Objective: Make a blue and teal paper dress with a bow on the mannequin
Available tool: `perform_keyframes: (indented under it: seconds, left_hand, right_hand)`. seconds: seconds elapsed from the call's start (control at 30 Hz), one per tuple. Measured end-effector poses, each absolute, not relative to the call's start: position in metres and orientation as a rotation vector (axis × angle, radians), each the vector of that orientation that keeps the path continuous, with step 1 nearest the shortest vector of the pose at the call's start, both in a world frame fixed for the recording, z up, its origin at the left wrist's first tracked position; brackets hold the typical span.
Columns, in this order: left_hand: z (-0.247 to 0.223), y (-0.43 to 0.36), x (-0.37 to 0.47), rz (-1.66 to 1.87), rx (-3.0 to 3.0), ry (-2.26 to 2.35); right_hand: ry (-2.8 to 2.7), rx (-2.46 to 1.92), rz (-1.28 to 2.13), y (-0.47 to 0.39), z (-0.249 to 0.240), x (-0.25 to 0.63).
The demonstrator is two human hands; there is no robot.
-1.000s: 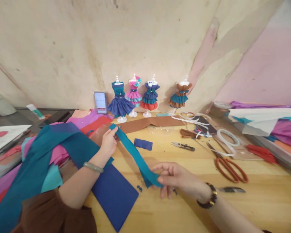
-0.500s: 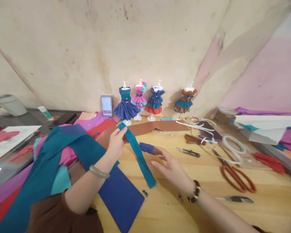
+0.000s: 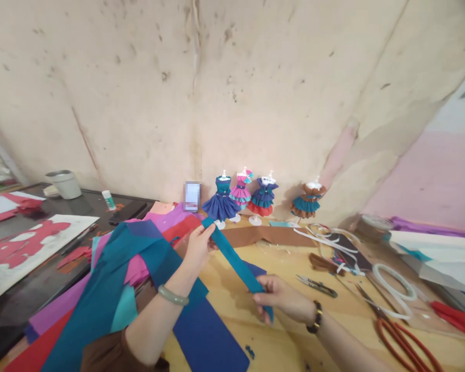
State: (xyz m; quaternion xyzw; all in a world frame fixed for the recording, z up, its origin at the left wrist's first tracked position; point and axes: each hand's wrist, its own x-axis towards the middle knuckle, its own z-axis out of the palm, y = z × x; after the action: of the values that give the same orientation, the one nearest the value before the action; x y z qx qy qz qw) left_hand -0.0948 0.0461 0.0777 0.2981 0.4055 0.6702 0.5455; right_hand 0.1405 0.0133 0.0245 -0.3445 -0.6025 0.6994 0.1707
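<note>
A long teal strip of fabric or crepe paper stretches slantwise between my hands. My left hand, with a jade-like bangle at the wrist, pinches its upper end. Near the lower end, my right hand grips the strip between thumb and fingers, and the tip sticks out below. Behind the strip a small dark blue piece lies partly hidden on the table. Under my left forearm are a larger dark blue sheet and a teal sheet.
Small dress forms in ruffled dresses, one in blue and teal, stand by the wall. A phone leans there too. On the right lie thread snips, orange-handled scissors and a white ribbon roll. A glue stick stands left.
My right hand, previously open near the small blue piece, has closed on the strip's lower end. The strip, hanging before, is now held at both ends. The view has tilted up and left.
</note>
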Motion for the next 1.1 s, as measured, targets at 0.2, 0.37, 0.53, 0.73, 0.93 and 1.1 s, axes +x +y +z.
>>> perform_keyframes:
  seconds: [0.2,0.37,0.53,0.73,0.93,1.1]
  left_hand:
    - [0.057,0.053,-0.097,1.423,0.644,1.065]
    - [0.042,0.052,-0.087,1.216,0.676,1.133]
    - [0.032,0.052,-0.086,0.965,0.744,1.201]
    - [0.027,0.050,-0.092,0.717,0.821,1.240]
    - [0.023,0.051,-0.097,0.654,0.869,1.237]
    - [0.023,0.052,-0.101,0.638,0.883,1.231]
  right_hand:
    - [-1.778,-1.194,1.947,0.014,0.039,0.198]
    - [-1.767,-1.392,1.813,0.013,0.048,0.230]
    - [-1.700,-1.509,1.834,0.001,0.046,0.251]
    - [-1.768,-1.642,1.784,-0.002,0.034,0.271]
    - [-1.858,-1.784,1.566,-0.005,0.028,0.277]
    - [-1.766,-1.974,1.361,-0.011,0.031,0.286]
